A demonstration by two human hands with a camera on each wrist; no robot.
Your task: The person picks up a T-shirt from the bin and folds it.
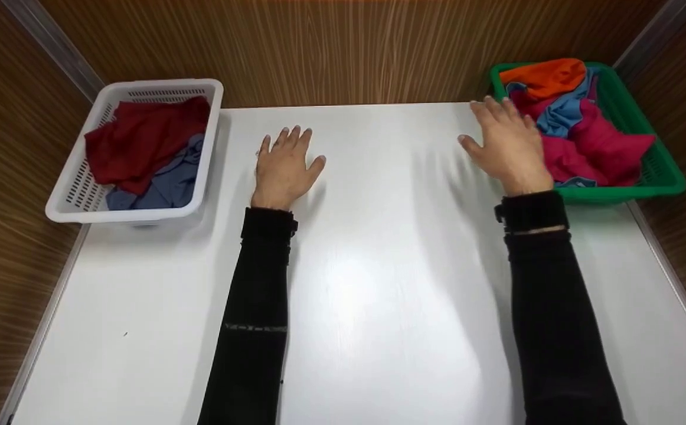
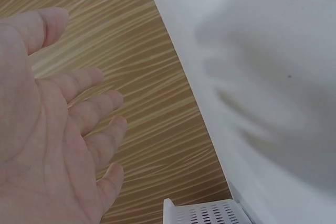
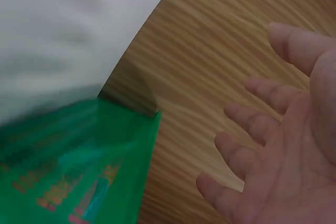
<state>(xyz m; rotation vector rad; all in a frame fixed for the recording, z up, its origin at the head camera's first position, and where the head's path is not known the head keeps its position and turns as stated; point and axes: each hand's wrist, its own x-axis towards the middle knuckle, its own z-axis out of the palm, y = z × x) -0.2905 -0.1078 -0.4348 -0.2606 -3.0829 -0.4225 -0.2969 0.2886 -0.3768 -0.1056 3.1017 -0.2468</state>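
Observation:
My left hand (image 1: 284, 168) hovers palm down over the white table, fingers spread and holding nothing. To its left stands a white basket (image 1: 216, 136) with dark red cloth (image 1: 148, 139) lying over blue-grey cloth (image 1: 175, 180). My right hand (image 1: 511, 144), also with its fingers extended and nothing in them, is over the table just left of a green basket (image 1: 644, 192). That basket holds a heap of pink cloth (image 1: 608, 141), blue cloth (image 1: 564, 112) and orange cloth (image 1: 555, 77). The left wrist view shows an open palm (image 2: 47, 145); the right wrist view shows another (image 3: 283, 161).
The white table (image 1: 355, 265) stretches between the two baskets and toward me. A wood-grain panel (image 1: 349, 53) closes off the back, and similar panels rise on the left and right sides. Both baskets stand near the back corners.

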